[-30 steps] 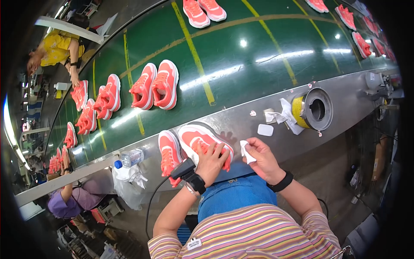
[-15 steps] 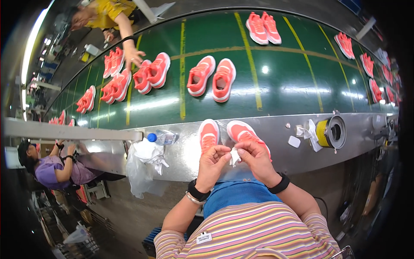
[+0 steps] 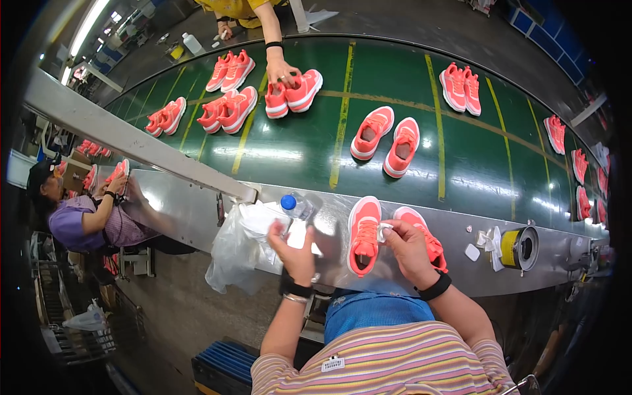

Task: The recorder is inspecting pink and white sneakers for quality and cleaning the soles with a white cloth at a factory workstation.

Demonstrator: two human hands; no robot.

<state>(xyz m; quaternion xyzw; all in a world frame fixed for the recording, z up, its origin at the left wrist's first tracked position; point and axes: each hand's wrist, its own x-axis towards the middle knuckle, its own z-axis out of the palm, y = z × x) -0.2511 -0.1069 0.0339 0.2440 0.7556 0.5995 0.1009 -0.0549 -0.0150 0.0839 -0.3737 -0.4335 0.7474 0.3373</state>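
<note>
Two coral-pink sneakers with white soles stand on the metal ledge in front of me, the left sneaker [image 3: 364, 234] and the right sneaker [image 3: 428, 230]. My right hand [image 3: 409, 253] pinches a small wad of white tissue [image 3: 383, 231] between thumb and fingers, over the gap between the two shoes. To the left, my left hand [image 3: 294, 255] is lifted with its fingers apart, somewhat smeared, and nothing shows in it. Closest to it are a pile of white paper [image 3: 258, 220] and a clear bottle with a blue cap [image 3: 299, 207].
A green conveyor [image 3: 309, 145] carries pairs of similar sneakers. Across it, a co-worker's hand [image 3: 282, 71] grips one pair. At left, another person [image 3: 82, 214] handles a shoe. A white beam [image 3: 145, 148] crosses the left side. A yellow-labelled can [image 3: 519, 247] stands at right.
My hands have parted: the left moved left toward the paper and bottle, while the right keeps the tissue. The view has shifted left. The co-worker's hand has come down onto a pair of sneakers.
</note>
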